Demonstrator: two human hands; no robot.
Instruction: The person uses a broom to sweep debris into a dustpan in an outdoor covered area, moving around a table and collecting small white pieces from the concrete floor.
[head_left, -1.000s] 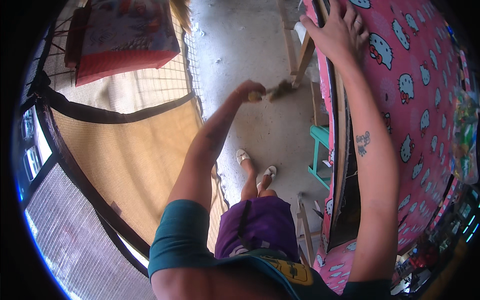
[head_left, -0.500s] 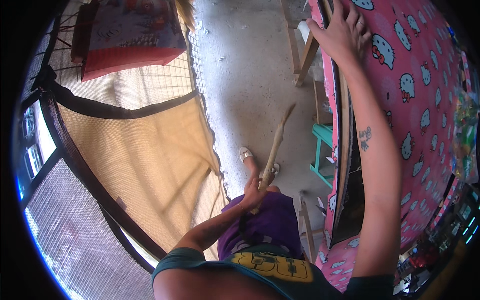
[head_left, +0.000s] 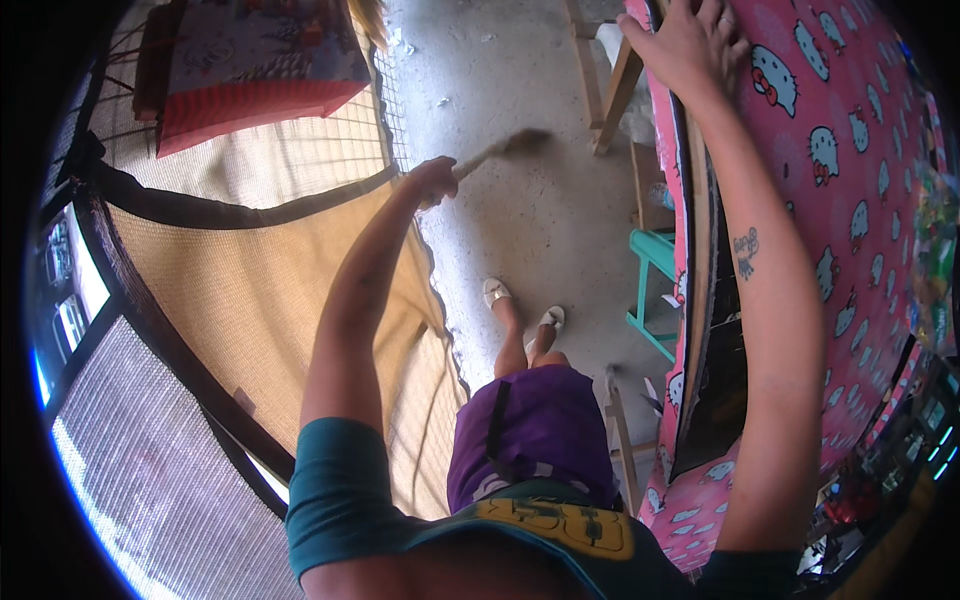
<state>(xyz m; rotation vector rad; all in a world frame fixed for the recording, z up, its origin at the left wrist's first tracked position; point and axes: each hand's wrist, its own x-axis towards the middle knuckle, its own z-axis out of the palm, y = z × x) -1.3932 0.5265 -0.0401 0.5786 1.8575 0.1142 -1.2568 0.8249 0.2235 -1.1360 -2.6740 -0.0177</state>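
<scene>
1. Bare concrete floor (head_left: pixel 520 200) below, tan mesh screen (head_left: pixel 250 290) beside the left hand.
2. Left hand (head_left: pixel 432 180), grip clamped on a blurred stick (head_left: pixel 495 152) that points out past the knuckles.
3. Right hand (head_left: pixel 690 45), fingers spread flat, presses the pink patterned board (head_left: pixel 850 200) just under it.

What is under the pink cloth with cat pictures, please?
Below the pink cloth, a dark board edge and a teal stool show; the rest is covered.

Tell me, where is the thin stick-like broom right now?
The thin stick-like broom is gripped in the left hand, upper middle of the head view, its blurred tip over the grey concrete floor near the wooden frame legs.
</scene>
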